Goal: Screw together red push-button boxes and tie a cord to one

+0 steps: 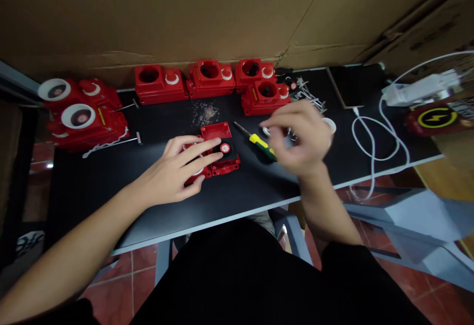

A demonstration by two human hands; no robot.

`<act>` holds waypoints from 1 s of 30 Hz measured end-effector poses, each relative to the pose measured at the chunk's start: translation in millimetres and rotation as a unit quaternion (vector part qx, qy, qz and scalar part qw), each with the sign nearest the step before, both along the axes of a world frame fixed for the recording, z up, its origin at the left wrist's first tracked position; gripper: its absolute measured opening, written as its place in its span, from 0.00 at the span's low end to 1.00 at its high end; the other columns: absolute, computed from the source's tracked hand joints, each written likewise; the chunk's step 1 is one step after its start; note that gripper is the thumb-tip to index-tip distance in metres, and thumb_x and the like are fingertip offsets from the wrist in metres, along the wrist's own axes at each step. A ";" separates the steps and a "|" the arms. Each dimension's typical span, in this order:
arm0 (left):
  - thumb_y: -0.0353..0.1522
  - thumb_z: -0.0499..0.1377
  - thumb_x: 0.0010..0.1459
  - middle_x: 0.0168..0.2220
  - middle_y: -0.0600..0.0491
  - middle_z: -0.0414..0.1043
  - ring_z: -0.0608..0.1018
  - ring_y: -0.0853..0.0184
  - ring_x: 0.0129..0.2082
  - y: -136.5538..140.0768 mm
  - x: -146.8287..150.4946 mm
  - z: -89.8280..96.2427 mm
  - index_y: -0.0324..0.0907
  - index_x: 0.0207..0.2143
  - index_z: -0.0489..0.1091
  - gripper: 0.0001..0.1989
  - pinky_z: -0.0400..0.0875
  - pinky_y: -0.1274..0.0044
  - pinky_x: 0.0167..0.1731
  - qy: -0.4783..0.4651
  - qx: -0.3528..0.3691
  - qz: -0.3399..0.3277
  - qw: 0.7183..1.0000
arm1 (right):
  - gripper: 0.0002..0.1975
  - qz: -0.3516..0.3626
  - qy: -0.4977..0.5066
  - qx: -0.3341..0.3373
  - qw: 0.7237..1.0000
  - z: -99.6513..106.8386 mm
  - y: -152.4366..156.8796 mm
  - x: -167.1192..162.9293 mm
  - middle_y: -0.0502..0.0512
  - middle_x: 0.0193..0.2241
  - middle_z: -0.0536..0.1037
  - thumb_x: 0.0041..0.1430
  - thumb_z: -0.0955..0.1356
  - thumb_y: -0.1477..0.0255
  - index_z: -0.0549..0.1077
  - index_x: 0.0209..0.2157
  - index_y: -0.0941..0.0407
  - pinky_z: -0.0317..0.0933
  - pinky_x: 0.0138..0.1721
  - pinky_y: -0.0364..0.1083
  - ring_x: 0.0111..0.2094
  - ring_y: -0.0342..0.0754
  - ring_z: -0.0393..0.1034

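My left hand [181, 169] lies spread over a red housing [225, 168], its fingertips reaching a black insert with a round red-and-white face [225, 148]. Part of the housing is hidden under the palm. A red flap-like part [217, 131] rises at its far side. My right hand [301, 137] hovers above the table, fingers curled and blurred by motion; whether it holds anything is unclear. Something small and white [266, 131] shows at its fingertips. Beneath and left of it lies a screwdriver [262, 146] with a yellow-green handle, its tip pointing away from me.
Several red housings [161, 88] line the back of the black table [159, 132]. Two with white rings [78, 116] stand left beside metal rods [126, 141]. Screws [309, 95], a phone [346, 88] and a white cable [374, 152] lie right. Debris [207, 112] is scattered mid-table.
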State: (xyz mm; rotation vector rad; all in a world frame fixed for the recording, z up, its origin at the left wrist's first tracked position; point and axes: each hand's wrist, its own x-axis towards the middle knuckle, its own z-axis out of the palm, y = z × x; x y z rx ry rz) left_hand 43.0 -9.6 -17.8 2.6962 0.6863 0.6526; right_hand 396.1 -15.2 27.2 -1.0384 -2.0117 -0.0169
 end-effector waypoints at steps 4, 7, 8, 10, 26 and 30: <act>0.24 0.66 0.71 0.82 0.43 0.75 0.76 0.37 0.76 -0.8 0.1 0.2 0.55 0.83 0.67 0.42 0.77 0.40 0.73 0.005 0.005 0.001 1.000 | 0.13 -0.177 -0.003 -0.003 0.984 37.2 36.4 63.4 0.59 0.41 0.86 0.84 0.68 0.68 0.87 0.47 0.52 0.73 0.45 0.55 0.38 0.51 0.77; 0.24 0.66 0.71 0.81 0.43 0.76 0.78 0.38 0.75 -2.9 1.3 1.4 0.56 0.83 0.66 0.42 0.78 0.42 0.72 -0.007 0.007 0.009 1.000 | 0.10 -0.258 -0.073 -0.120 0.956 26.2 71.7 102.1 0.62 0.44 0.86 0.79 0.71 0.70 0.88 0.49 0.53 0.76 0.54 0.57 0.41 0.52 0.77; 0.24 0.65 0.71 0.80 0.43 0.76 0.79 0.39 0.74 -3.6 1.8 1.8 0.55 0.83 0.65 0.41 0.78 0.43 0.72 -0.013 0.008 0.013 1.000 | 0.08 -0.266 -0.083 -0.138 0.950 15.4 80.8 110.9 0.64 0.43 0.86 0.76 0.73 0.70 0.88 0.47 0.56 0.76 0.59 0.60 0.44 0.55 0.78; 0.25 0.65 0.72 0.77 0.41 0.79 0.81 0.41 0.72 -5.0 2.9 1.6 0.53 0.81 0.65 0.38 0.80 0.45 0.69 -0.029 0.015 0.026 0.999 | 0.07 -0.269 -0.101 -0.170 0.943 -10.6 92.4 122.7 0.66 0.43 0.86 0.72 0.76 0.69 0.87 0.44 0.57 0.75 0.66 0.67 0.49 0.61 0.80; 0.26 0.65 0.75 0.61 0.42 0.87 0.88 0.47 0.57 -2.5 2.6 7.9 0.46 0.64 0.77 0.19 0.85 0.55 0.58 -0.078 0.065 0.044 0.994 | 0.15 -0.269 -0.158 -0.260 0.914 -66.0 103.3 148.2 0.68 0.48 0.87 0.66 0.81 0.59 0.89 0.46 0.55 0.76 0.69 0.71 0.54 0.68 0.82; 0.25 0.65 0.76 0.59 0.42 0.88 0.89 0.48 0.56 -2.3 5.1 8.1 0.43 0.62 0.76 0.15 0.86 0.56 0.57 -0.083 0.092 0.036 0.992 | 0.15 -0.280 -0.165 -0.267 0.907 -63.2 101.8 143.2 0.68 0.50 0.88 0.67 0.79 0.58 0.89 0.47 0.54 0.77 0.67 0.68 0.55 0.68 0.81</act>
